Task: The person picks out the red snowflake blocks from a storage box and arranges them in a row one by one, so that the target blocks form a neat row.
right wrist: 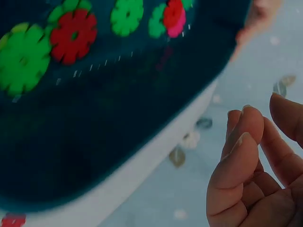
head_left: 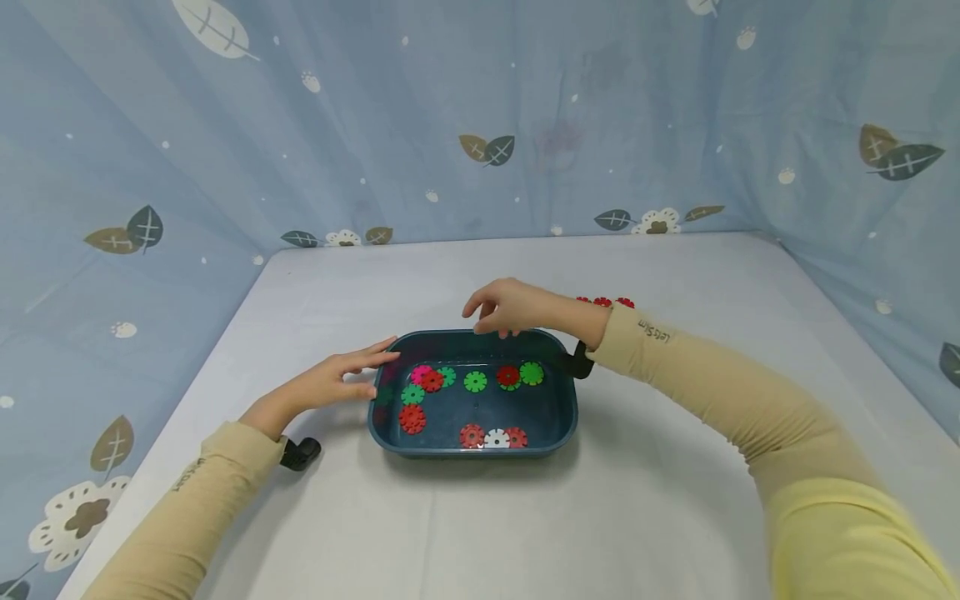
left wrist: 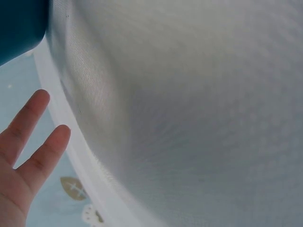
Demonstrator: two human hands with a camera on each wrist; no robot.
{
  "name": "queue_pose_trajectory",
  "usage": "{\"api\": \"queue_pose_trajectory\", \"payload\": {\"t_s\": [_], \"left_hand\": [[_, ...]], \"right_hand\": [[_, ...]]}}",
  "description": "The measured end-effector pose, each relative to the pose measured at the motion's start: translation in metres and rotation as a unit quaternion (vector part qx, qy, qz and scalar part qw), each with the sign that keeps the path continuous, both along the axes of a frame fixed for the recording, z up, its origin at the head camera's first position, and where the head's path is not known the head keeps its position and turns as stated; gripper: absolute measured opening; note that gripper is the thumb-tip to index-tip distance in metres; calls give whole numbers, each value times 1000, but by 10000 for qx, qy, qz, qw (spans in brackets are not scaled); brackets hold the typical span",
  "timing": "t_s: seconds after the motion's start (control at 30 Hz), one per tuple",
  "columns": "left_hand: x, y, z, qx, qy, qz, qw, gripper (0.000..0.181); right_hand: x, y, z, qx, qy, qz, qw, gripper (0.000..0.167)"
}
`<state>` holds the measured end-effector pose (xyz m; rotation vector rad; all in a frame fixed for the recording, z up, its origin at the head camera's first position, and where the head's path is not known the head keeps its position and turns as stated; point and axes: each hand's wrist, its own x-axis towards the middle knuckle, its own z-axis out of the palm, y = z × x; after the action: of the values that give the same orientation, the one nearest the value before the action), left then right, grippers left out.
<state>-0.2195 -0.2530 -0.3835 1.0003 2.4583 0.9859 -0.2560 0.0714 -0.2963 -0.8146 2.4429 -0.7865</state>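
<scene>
A dark blue plastic tub (head_left: 474,452) stands on the table with several notched flower-shaped plastic discs inside, among them a green disc (head_left: 476,382), a red disc (head_left: 412,419) and a white disc (head_left: 497,438). At the tub's left end, my left hand (head_left: 330,382) touches the rim with fingers extended. My right hand (head_left: 516,307) is over the far rim, its fingers loosely bent. In the right wrist view, a gap separates the thumb and fingers of that hand (right wrist: 255,175), and nothing shows between them. The left wrist view has only part of the left hand (left wrist: 23,156).
Beyond the tub, partly hidden by my right forearm, several red discs (head_left: 625,302) lie on the white-covered table (head_left: 337,533). A blue leaf-patterned curtain (head_left: 420,100) rises behind the table and along its sides.
</scene>
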Motion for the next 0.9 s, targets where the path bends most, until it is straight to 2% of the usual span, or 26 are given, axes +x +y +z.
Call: {"api": "queue_pose_trajectory", "payload": {"t_s": [0.33, 0.53, 0.7, 0.9], "left_hand": [[1, -1, 0, -14, -107, 29, 9999, 56], [0, -2, 0, 9, 29, -46, 10000, 55], [0, -1, 0, 3, 35, -50, 10000, 55], [1, 0, 2, 36, 1, -94, 9999, 55]], "right_hand": [[11, -42, -29, 269, -227, 722, 9968, 39], [8, -61, -51, 524, 95, 900, 9945, 37], [8, -73, -66, 1062, 538, 1074, 9871, 39], [10, -80, -75, 1418, 689, 1041, 9820, 39]]}}
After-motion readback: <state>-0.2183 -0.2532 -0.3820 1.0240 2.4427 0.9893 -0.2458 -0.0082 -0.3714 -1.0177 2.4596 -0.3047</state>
